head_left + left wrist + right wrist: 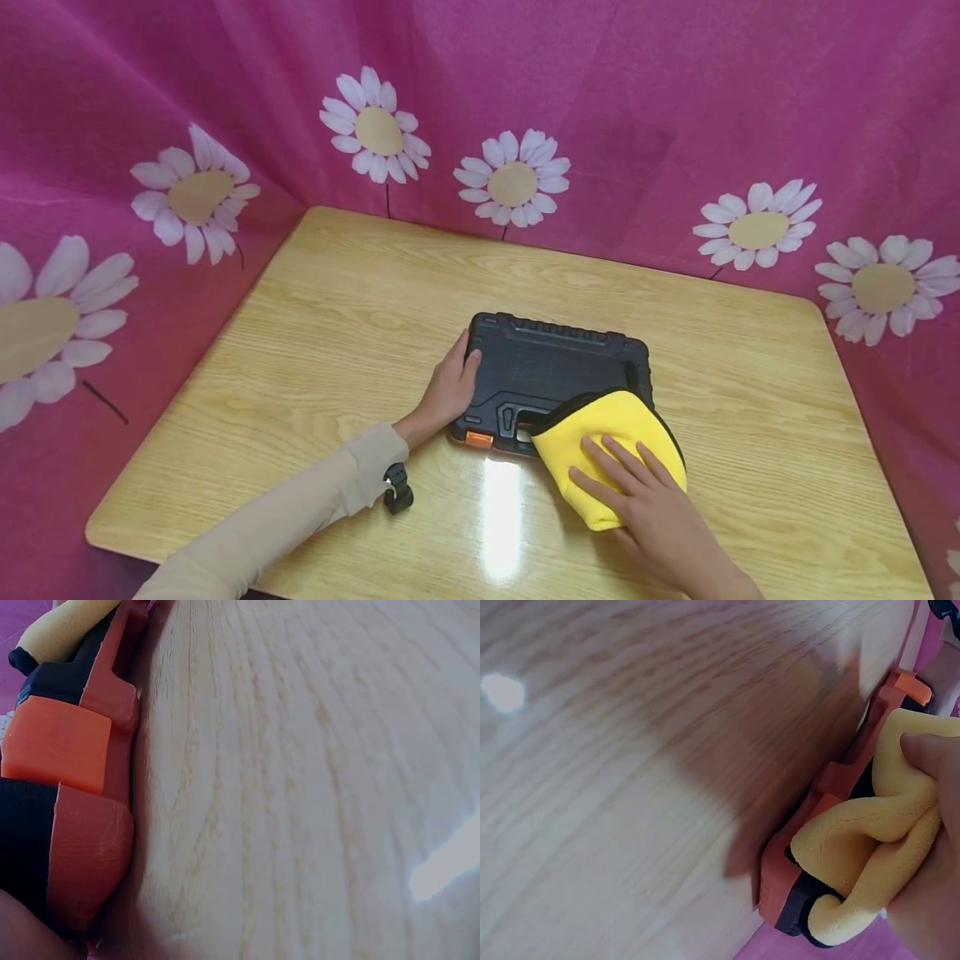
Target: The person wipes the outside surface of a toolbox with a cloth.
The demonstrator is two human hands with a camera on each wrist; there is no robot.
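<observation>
A black plastic carry case (543, 362) with an orange latch (479, 439) lies on the wooden table. My left hand (450, 385) grips its left end, thumb on top; its other fingers are partly hidden by the side. Over the case's near right corner, my right hand (652, 504) holds a yellow cloth (615, 417) with dark edging, fingers spread on top. The right wrist view has the cloth (840, 840) folded and bunched at the hand. Seen low in the left wrist view, the case's lower shell (91, 851) is reddish.
The light wooden table (360, 283) reaches out on all sides of the case. Behind it and along both sides hangs a magenta curtain (637, 100) with large white flowers. A black strap device (397, 489) shows at my left wrist.
</observation>
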